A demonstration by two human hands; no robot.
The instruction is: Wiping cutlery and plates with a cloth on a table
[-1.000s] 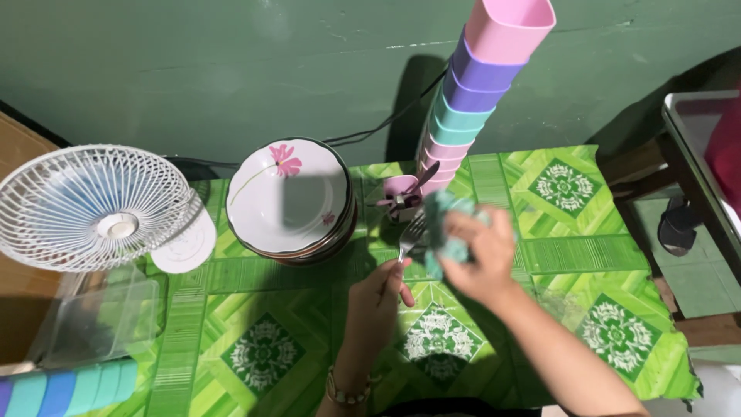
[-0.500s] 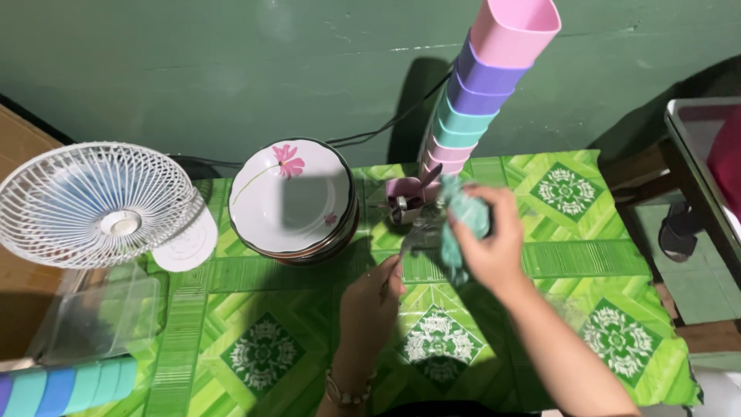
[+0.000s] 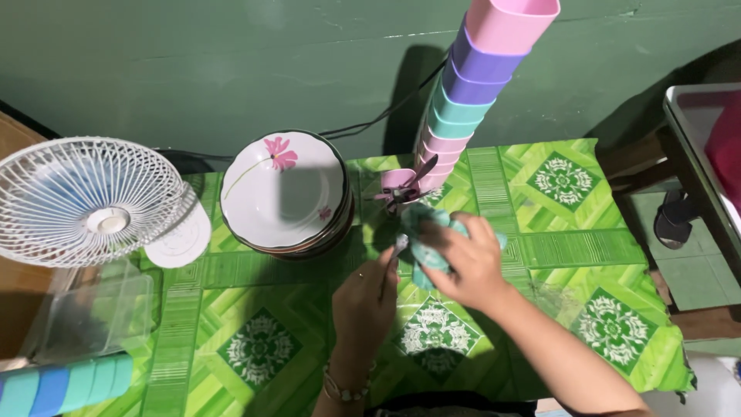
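Fork (image 3: 395, 255): only a short stretch of metal shows, between the two hands above the middle of the bench (image 3: 587, 247). Left hand (image 3: 364, 301) is closed on its handle end, fingers curled around it, thumb up. Right hand (image 3: 463, 262) is closed on a bunched teal cloth (image 3: 423, 232), wrapped over the fork's upper end, so the tines are hidden. Hands nearly touching, both held above the bench surface.

Just behind the cloth: small pink holder (image 3: 399, 184) with dark utensils sticking out, standing on the bench. Right behind that, a tall leaning stack of plastic cups (image 3: 471, 85), pink on top, then purple, teal, pink lower down; base of the stack is near the wall (image 3: 231, 62). A dark cable (image 3: 370, 123) runs along the wall behind it.

Left of the holder: stack of white plates (image 3: 282, 193), top one with a pink flower print. Further left, white desk fan (image 3: 85, 201) tilted face-up, at the bench's left end. Below the fan, a clear plastic container (image 3: 93, 309); at bottom-left corner, a second cup stack lying sideways (image 3: 62, 382), blue to teal.

Bench is covered with a green patterned cloth. Far right, off the bench: edge of a metal tray (image 3: 695, 154) and a dark sandal (image 3: 675, 220) on the floor.
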